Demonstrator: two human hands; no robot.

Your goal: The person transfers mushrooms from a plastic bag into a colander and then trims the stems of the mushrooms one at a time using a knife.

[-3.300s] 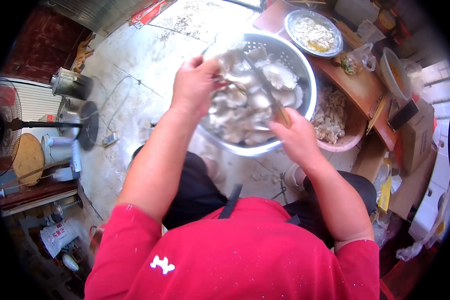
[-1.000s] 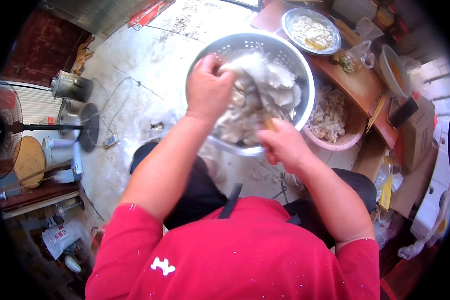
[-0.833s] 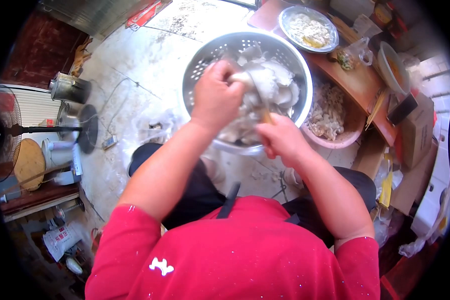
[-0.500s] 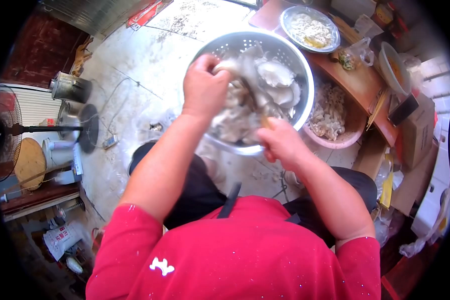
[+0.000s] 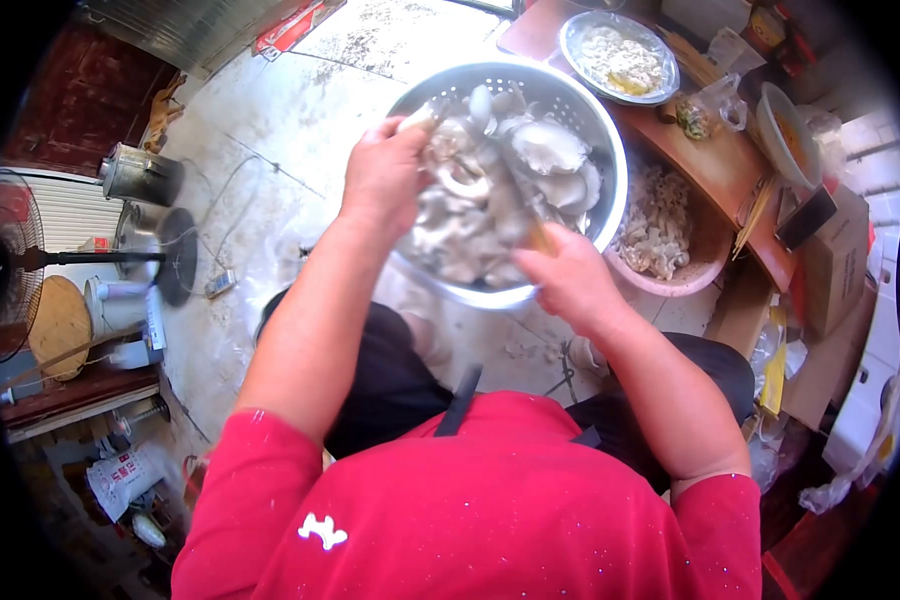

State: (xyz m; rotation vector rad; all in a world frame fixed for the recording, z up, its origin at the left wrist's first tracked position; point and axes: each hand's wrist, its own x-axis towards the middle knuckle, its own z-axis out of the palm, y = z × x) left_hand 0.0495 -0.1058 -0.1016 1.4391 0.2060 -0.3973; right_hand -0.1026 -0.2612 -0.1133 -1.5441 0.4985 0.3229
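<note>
Hidden: the knife point(image 5: 536, 234) shows only a stub of wooden handle above the right fist, and its blade blurs into the mushrooms point(image 5: 470, 215). The left fingertips are sunk in the pile, so the exact piece they pinch cannot be told. What the colander point(image 5: 604, 130) rests on is covered by arms and knees.
Left hand point(image 5: 382, 180): back turned up, wrist bent, fingers curled tight round a clump of mushrooms at the colander's left rim.
Right hand point(image 5: 570, 285): clenched on the knife handle, thumb side toward the colander, knuckles just over the near right rim.
Mushrooms: grey-white and heaped in the colander, filling most of it. The gripped clump sits at the pile's upper left, rising above the rim just beyond the left fingers.
Knife: runs from the right fist up and left into the middle of the pile, between the two hands.
Colander: metal, perforated, held out in front of the person's knees.
Basin point(image 5: 692, 288): pink, just right of the colander and partly under its rim. It holds pale cut pieces.
Table point(image 5: 715, 172): brown, beyond the basin, its far end cut off by the frame.
Plate point(image 5: 670, 62): metal, on the table, with pale food in it.
Fan point(image 5: 10, 255): on the floor, far left, well apart.
</note>
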